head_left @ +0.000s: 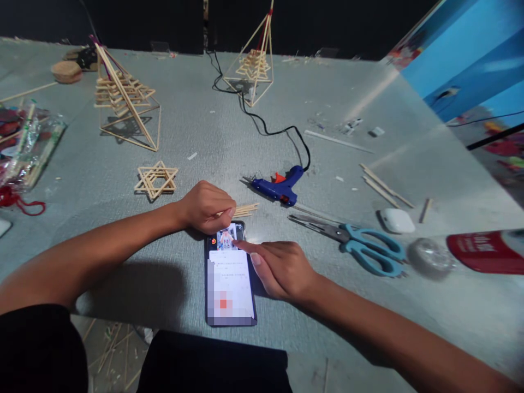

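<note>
A phone [231,284] with a lit screen lies on the table in front of me, part of its display pixelated. My right hand [282,267] points at it, the index fingertip on a picture near the top of the screen; it holds nothing. Just above the phone, my left hand [210,207] is curled closed around a few thin wooden sticks [248,209], whose ends poke out to the right. A star-shaped stick frame [156,180] sits left of that hand. To the right are a blue glue gun [276,188] and light-blue-handled scissors [366,248].
Two stick pyramids, one at back left [126,101] and one at back centre [254,68], stand on the table. The glue gun's black cord [266,131] runs backward. At right are a white case [396,220] and a red can [483,252]; plastic-wrapped materials [33,144] lie at left.
</note>
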Demonstrator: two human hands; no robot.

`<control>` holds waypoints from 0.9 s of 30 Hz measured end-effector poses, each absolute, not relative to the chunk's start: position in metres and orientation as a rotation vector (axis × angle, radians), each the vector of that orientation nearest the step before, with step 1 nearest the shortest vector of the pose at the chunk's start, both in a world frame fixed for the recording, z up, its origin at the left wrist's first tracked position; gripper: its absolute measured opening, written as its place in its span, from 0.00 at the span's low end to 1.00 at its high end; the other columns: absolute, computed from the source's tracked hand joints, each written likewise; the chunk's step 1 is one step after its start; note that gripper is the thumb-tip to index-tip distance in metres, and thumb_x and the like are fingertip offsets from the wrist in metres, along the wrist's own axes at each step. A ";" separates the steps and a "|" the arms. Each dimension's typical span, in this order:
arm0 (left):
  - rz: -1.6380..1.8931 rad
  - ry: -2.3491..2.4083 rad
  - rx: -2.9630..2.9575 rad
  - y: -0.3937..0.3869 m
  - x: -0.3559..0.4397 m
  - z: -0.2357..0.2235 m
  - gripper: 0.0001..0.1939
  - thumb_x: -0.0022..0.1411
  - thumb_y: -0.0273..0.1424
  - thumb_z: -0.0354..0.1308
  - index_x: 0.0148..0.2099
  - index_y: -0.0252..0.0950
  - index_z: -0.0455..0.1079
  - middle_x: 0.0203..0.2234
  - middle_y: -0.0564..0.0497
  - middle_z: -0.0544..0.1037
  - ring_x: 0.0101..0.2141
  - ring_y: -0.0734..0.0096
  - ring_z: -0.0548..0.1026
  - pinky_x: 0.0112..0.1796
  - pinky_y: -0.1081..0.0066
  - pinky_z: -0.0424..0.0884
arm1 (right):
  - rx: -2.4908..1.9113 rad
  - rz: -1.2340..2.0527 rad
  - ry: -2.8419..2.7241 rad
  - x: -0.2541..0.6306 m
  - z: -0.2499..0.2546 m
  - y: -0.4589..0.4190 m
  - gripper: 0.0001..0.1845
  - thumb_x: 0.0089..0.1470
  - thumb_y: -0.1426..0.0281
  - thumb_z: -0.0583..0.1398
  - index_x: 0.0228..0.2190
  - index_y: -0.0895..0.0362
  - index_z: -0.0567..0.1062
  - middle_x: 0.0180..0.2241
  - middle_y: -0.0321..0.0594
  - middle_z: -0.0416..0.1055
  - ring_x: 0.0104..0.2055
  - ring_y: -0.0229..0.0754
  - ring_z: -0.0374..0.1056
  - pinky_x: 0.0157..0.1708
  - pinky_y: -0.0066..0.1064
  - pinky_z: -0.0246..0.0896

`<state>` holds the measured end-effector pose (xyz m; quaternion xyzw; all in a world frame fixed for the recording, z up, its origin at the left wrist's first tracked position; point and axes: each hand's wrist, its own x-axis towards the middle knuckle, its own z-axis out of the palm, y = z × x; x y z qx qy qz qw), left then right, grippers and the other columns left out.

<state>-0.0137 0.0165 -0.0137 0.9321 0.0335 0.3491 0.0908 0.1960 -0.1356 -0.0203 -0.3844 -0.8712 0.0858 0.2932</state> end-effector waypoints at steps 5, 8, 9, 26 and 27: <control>1.045 0.107 2.764 0.016 -0.014 -0.013 0.16 0.63 0.26 0.48 0.23 0.40 0.57 0.15 0.58 0.59 0.18 0.74 0.56 0.24 0.67 0.54 | -1.021 0.222 -2.321 0.195 -0.021 -0.135 0.18 0.71 0.71 0.47 0.53 0.59 0.72 0.36 0.38 0.82 0.27 0.38 0.76 0.26 0.33 0.69; 1.057 0.116 2.753 0.016 -0.014 -0.013 0.16 0.63 0.25 0.48 0.23 0.40 0.57 0.15 0.58 0.59 0.18 0.74 0.56 0.24 0.67 0.54 | -0.992 0.227 -2.312 0.196 -0.020 -0.135 0.19 0.70 0.72 0.46 0.53 0.61 0.72 0.35 0.39 0.82 0.26 0.38 0.75 0.26 0.32 0.69; 1.058 0.114 2.752 0.016 -0.014 -0.012 0.16 0.63 0.26 0.48 0.23 0.40 0.58 0.15 0.58 0.60 0.18 0.74 0.56 0.24 0.67 0.54 | -0.979 0.235 -2.307 0.197 -0.019 -0.135 0.19 0.70 0.72 0.46 0.53 0.61 0.72 0.35 0.39 0.82 0.26 0.38 0.75 0.26 0.32 0.69; 1.228 0.219 2.435 0.011 -0.016 0.009 0.21 0.71 0.27 0.44 0.23 0.37 0.62 0.14 0.57 0.66 0.16 0.78 0.62 0.22 0.72 0.56 | -1.829 -0.265 -2.206 0.254 0.050 -0.110 0.24 0.71 0.61 0.48 0.55 0.60 0.74 0.44 0.54 0.78 0.45 0.57 0.75 0.34 0.42 0.68; 1.264 0.246 2.399 0.007 -0.016 0.017 0.22 0.72 0.28 0.43 0.23 0.37 0.62 0.15 0.57 0.66 0.16 0.78 0.62 0.22 0.72 0.56 | -2.075 -0.379 -2.192 0.268 0.055 -0.108 0.26 0.71 0.60 0.47 0.58 0.62 0.71 0.47 0.58 0.77 0.49 0.63 0.73 0.35 0.45 0.68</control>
